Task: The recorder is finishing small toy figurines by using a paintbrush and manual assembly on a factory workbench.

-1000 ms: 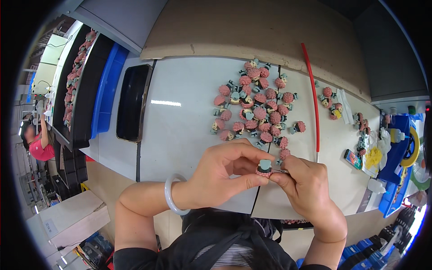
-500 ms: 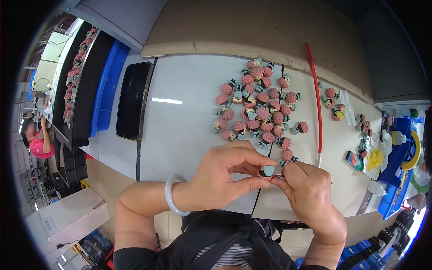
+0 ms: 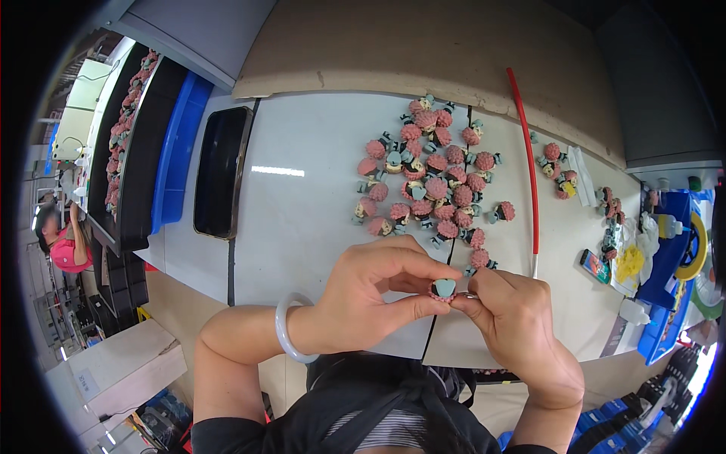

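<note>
Between thumb and fingers of my left hand (image 3: pixel 378 284) is a small figurine (image 3: pixel 444 288) with pink, black and pale blue-green parts, its pale flat face turned up. My right hand (image 3: pixel 508 306) is closed right beside it, pinching a thin metallic tool (image 3: pixel 468 295) whose tip meets the figurine's side. Most of that tool is hidden by my fingers, so its kind is unclear. Just beyond my hands lies a loose cluster of similar figurines (image 3: pixel 436 188) with pink knobbly tops, spread over the white tabletop (image 3: pixel 302 204).
A long red rod (image 3: pixel 523 136) lies right of the cluster. At left are a dark phone (image 3: pixel 221 172), a blue tray (image 3: pixel 178 155) and a black tray (image 3: pixel 155 140) of figurines. At right stand a blue bin (image 3: pixel 662 257), a yellow tape roll (image 3: pixel 693 246) and a white bottle (image 3: pixel 634 312). Another person (image 3: pixel 68 242) is far left.
The figurine in my left hand has turned slightly, its pale face now more upright. Both hands keep nearly the same place; the whole view has shifted a little.
</note>
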The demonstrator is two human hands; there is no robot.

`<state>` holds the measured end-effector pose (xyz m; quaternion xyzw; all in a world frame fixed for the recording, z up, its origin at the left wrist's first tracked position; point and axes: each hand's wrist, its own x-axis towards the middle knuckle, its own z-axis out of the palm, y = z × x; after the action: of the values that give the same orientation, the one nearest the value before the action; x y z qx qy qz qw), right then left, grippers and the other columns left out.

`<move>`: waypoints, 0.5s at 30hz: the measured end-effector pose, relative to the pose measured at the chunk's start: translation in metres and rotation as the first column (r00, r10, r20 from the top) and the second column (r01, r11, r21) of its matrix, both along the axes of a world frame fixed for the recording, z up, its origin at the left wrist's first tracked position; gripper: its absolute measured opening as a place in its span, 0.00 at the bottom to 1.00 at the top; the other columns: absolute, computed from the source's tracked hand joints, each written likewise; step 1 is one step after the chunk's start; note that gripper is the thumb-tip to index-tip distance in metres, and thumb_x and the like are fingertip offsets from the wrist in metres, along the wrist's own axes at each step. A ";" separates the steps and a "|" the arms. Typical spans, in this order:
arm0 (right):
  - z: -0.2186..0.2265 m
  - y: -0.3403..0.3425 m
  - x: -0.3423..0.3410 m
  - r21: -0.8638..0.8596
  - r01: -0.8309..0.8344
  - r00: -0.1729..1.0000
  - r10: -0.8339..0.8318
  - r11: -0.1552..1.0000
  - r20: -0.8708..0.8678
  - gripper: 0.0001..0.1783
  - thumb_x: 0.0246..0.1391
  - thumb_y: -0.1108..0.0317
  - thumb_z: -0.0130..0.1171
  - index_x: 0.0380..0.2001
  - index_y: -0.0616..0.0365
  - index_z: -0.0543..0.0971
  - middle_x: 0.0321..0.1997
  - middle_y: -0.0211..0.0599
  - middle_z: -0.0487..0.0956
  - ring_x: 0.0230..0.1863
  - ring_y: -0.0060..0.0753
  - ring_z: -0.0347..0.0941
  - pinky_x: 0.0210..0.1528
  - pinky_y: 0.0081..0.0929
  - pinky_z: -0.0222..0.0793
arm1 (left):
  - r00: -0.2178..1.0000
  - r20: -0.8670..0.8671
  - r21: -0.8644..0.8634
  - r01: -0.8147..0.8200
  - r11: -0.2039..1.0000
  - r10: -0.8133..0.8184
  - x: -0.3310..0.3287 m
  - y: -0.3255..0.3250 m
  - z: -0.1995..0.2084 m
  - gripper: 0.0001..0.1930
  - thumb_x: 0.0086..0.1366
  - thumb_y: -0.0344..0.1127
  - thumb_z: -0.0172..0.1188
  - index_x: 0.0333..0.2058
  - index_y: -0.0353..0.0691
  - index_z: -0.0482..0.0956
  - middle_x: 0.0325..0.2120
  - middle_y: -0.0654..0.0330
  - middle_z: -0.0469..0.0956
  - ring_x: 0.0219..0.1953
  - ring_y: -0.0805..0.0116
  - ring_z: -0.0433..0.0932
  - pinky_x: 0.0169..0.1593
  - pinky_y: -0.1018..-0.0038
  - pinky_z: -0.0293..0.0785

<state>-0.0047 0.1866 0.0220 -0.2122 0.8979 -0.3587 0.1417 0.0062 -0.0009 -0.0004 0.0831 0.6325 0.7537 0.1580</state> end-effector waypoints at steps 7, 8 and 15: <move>-0.009 -0.004 0.000 -0.034 0.000 1.000 0.000 0.999 0.004 0.13 0.42 0.65 0.61 0.19 0.60 0.68 0.13 0.39 0.69 0.15 0.43 0.66 0.16 0.32 0.60 | 0.999 -0.028 -0.044 0.035 0.998 -0.036 0.000 -0.006 -0.002 0.18 0.44 0.16 0.63 0.38 0.31 0.76 0.31 0.59 0.71 0.32 0.73 0.73 0.39 0.78 0.75; -0.011 -0.004 0.000 -0.064 0.013 1.000 -0.014 0.998 -0.010 0.16 0.42 0.61 0.62 0.17 0.57 0.66 0.11 0.36 0.67 0.14 0.40 0.65 0.14 0.32 0.58 | 0.997 -0.056 -0.069 0.047 0.996 -0.051 0.000 -0.008 -0.002 0.18 0.44 0.16 0.63 0.38 0.31 0.75 0.31 0.58 0.71 0.32 0.72 0.73 0.39 0.78 0.75; 0.005 0.015 -0.006 -0.093 0.062 0.998 -0.065 0.994 -0.027 0.11 0.42 0.69 0.63 0.24 0.61 0.71 0.14 0.41 0.69 0.14 0.41 0.65 0.18 0.27 0.60 | 0.984 0.175 0.069 -0.031 0.997 0.019 -0.005 0.005 -0.001 0.16 0.53 0.18 0.56 0.42 0.32 0.71 0.35 0.59 0.72 0.36 0.71 0.75 0.42 0.76 0.74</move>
<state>-0.0109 0.2011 0.0266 -0.1951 0.8887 -0.4009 0.1069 0.0014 0.0045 -0.0010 0.0147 0.5901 0.7821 0.2000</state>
